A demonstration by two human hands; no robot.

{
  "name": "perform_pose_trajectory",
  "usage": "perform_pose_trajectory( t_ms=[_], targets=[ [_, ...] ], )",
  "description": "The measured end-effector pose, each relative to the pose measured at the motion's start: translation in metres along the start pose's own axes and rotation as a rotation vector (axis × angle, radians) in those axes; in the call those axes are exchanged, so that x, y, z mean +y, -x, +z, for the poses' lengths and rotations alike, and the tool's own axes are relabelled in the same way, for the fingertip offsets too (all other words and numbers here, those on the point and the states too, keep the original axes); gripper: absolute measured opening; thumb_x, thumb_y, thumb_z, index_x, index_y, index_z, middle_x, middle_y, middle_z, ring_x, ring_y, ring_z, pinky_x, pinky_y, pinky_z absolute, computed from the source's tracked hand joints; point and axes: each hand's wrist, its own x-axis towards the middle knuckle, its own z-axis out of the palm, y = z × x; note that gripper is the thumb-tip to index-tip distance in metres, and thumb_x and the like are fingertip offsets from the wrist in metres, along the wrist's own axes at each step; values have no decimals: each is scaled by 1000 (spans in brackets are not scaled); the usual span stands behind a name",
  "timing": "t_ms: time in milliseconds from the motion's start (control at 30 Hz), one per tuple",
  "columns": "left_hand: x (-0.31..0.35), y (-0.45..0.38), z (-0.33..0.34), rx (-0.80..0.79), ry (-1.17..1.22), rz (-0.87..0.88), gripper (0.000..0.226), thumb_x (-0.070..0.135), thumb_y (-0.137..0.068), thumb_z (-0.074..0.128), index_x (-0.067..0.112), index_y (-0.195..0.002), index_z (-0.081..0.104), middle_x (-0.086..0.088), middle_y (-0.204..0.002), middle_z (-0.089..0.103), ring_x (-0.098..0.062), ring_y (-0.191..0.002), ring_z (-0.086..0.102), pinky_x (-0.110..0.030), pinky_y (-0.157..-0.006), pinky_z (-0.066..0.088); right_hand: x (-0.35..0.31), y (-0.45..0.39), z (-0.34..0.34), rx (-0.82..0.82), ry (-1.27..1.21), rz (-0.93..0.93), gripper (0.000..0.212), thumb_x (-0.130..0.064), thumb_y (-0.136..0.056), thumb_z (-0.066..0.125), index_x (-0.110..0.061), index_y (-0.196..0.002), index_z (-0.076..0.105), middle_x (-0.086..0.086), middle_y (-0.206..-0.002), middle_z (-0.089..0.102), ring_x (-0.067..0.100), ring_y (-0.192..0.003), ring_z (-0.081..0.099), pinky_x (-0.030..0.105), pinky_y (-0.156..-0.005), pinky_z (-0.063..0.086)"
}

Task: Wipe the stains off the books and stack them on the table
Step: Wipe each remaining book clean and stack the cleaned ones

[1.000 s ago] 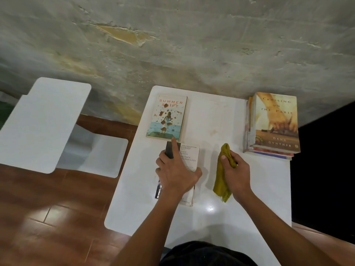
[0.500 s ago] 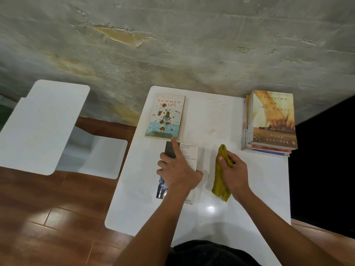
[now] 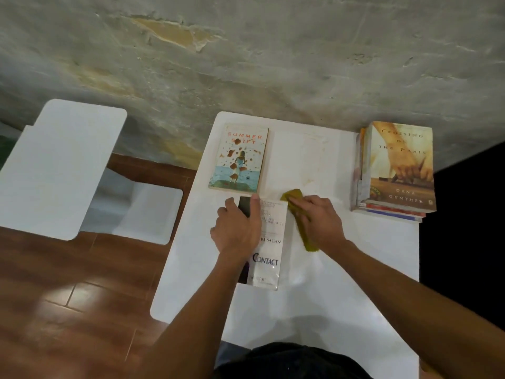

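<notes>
A white "Contact" paperback lies flat in the middle of the white table. My left hand presses on its left half, fingers over the dark spine edge. My right hand grips a yellow cloth laid on the table against the book's right edge. A "Summer Swift" book with brown stains on its cover lies at the far left of the table. At the far right stands a stack of books with a tan cover on top.
A white chair stands left of the table on a wooden floor. A rough concrete wall runs behind the table. A faint smear marks the table top between the two far books.
My right hand has laid the yellow cloth flatter and moved it up and left against the book's right edge. The book now lies flat with its cover text showing.
</notes>
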Motion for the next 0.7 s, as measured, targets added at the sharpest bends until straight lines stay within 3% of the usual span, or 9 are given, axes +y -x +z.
perform_pose_trajectory(
  t_ms=[100,200,433,467,533,600,667,700],
  targets=[
    [-9,-6,6,-67,101,28,67,74,-94,29,19,-126,49,-1,-109,56,-20,-96,56,-40,-85,46,-1,-14,6,-7,86,-111,35,-19,-95,65,-31,-128,68,5,-112,66,33,-101,54,37,-78,50],
    [-12,-11,8,-76,196,34,59,77,-92,34,23,-109,51,5,-93,61,-19,-87,63,-44,-82,54,5,-30,12,32,172,-227,36,-16,-86,76,-28,-120,73,9,-104,67,35,-88,56,38,-72,52],
    [-21,-16,10,-80,161,-36,66,85,-86,31,24,-92,57,6,-83,63,-17,-77,62,-44,-83,54,17,-71,4,-5,233,-295,52,-6,-81,77,-28,-127,69,10,-112,64,36,-90,52,37,-70,50],
    [-23,-15,11,-78,159,-35,66,85,-86,30,25,-91,57,7,-82,63,-16,-76,62,-44,-82,55,19,-78,3,14,259,-288,49,-9,-82,77,-28,-127,69,9,-113,62,36,-94,53,37,-73,50],
    [-24,-15,16,-85,150,-31,65,85,-86,29,26,-91,56,7,-81,63,-16,-76,63,-45,-82,55,30,-95,-2,54,339,-211,34,-36,-89,73,-29,-122,68,-4,-111,58,28,-100,56,36,-85,50],
    [-24,-15,18,-84,151,-34,65,86,-85,29,28,-92,56,8,-81,63,-16,-76,63,-45,-82,55,45,-116,-10,98,426,-153,33,-58,-83,69,-35,-105,61,-15,-101,52,20,-96,58,40,-91,49],
    [-23,-15,18,-83,154,-35,65,86,-85,29,27,-95,56,8,-82,62,-17,-77,62,-44,-82,54,48,-133,-22,96,448,-74,19,-42,-86,68,-38,-104,62,-2,-110,56,29,-101,58,45,-92,49],
    [-21,-16,19,-86,157,-34,65,85,-86,30,26,-97,56,8,-82,61,-16,-78,61,-42,-81,52,49,-140,-26,54,408,-54,28,-25,-91,61,-35,-117,65,10,-118,54,35,-106,54,45,-93,47]
  ],
)
